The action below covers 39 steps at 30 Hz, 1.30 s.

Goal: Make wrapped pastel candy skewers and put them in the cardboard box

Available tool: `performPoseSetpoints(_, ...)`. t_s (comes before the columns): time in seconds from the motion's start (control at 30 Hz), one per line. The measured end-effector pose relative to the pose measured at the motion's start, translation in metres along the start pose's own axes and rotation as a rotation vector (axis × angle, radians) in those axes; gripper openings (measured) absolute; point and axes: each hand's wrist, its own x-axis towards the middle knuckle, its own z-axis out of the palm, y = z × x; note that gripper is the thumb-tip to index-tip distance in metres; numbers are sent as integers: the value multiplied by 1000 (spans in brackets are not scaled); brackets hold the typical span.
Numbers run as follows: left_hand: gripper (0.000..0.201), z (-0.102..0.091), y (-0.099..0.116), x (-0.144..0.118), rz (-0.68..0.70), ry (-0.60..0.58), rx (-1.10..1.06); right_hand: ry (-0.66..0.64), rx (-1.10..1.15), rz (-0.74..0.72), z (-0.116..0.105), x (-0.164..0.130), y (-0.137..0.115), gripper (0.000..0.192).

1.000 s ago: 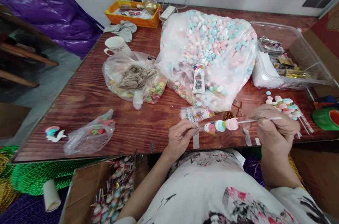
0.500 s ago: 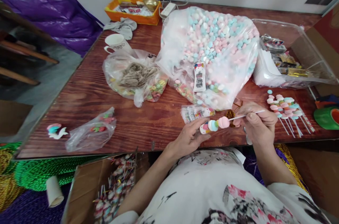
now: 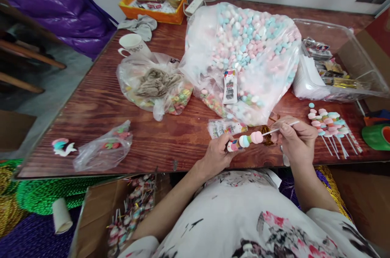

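A candy skewer (image 3: 247,140) with pink, blue and white pieces on a white stick is held over the table's near edge. My right hand (image 3: 296,139) pinches the bare stick end. My left hand (image 3: 217,153) grips the decorated tip of the skewer. Just beyond the hands lie a small printed packet (image 3: 225,127) and gold twist ties (image 3: 266,133). A big clear bag of pink, blue and white candies (image 3: 243,50) sits behind them.
Several finished skewers (image 3: 329,124) lie at the right, near a green tape roll (image 3: 376,136). A clear bag of mixed sweets (image 3: 154,87), a white cup (image 3: 131,44), an orange tray (image 3: 150,6) and a small bag (image 3: 103,150) sit on the wooden table (image 3: 91,107). A box of skewers (image 3: 128,213) stands below.
Both hands shifted slightly left and nearer together with the skewer. My left hand closed around the skewer's decorated tip; the clear wrap seen there earlier is no longer distinct.
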Motion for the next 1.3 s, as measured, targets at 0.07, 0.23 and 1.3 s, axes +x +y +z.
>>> performPoseSetpoints(0.07,18,-1,0,-1,24,17,31,-4,-32,-4,1,-1,2,12)
performPoseSetpoints(0.23,29,2,0,0,-110,-38,-78,-158,-7,-87,3,-4,-2,12)
performPoseSetpoints(1.3,33,3,5,4,-338,-199,-115,-89,-289,-127,33,-15,22,19)
